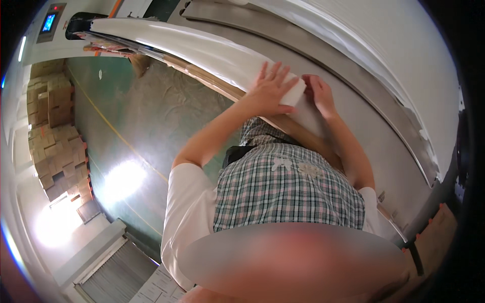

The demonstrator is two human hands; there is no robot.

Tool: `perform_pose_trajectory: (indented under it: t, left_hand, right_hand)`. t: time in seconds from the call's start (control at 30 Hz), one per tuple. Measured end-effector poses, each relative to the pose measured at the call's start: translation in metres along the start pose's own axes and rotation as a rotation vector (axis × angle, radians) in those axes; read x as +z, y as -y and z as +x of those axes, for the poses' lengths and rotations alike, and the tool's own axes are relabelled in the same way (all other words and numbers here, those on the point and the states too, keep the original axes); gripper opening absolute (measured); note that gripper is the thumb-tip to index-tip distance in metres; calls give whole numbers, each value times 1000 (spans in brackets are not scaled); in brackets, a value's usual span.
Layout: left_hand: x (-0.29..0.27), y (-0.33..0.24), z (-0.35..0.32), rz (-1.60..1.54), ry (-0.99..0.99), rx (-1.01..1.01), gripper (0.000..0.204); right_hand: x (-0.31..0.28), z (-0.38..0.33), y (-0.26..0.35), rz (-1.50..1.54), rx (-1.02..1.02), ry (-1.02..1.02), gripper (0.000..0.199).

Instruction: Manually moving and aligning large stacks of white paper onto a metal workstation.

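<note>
White paper in a thick stack (212, 53) lies under both hands on the grey steel desk (374, 126) of a big machine. The left hand (270, 91) rests flat on top of the stack's near end, fingers spread and slack, pressing rather than gripping. The right hand (319, 93) sits just beside it at the end face of the stack, fingers curled against the edge; whether it pinches any sheets I cannot tell.

To square the stack well, I judge the flat palm should hold the top sheets down while the other hand taps the end face evenly, so no sheet slides or creases.

Long and narrow, the stack runs away from the hands toward a control panel with a small blue screen (50, 22), its near end under the left palm and its far end well apart from both hands. A second white pile (404, 55) lies beyond the right hand. Off to the left hand's side, across the green floor (131, 121), stand stacked cardboard boxes (53, 126).
</note>
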State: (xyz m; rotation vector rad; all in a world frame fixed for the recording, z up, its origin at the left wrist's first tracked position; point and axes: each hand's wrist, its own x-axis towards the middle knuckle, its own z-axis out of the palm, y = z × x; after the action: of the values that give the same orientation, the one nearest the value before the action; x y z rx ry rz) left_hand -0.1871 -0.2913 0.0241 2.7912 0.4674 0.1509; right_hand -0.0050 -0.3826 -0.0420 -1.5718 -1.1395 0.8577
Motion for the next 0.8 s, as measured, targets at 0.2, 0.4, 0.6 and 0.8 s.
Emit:
perform_pose_trajectory:
  t: [0.2, 0.4, 0.6, 0.8]
  left_hand:
    - [-7, 27, -2, 22, 30, -2, 75]
    - [-12, 108, 44, -283, -306, -26, 37]
    - [-68, 186, 145, 140, -253, 146, 30]
    - [-68, 196, 147, 242, -517, 363, 15]
  right_hand:
    - [-87, -36, -38, 781, 600, -172, 46]
    - [-104, -67, -47, 650, 664, -281, 41]
    - [-103, -47, -29, 557, 684, -342, 40]
    - [-98, -49, -25, 675, 691, -446, 44]
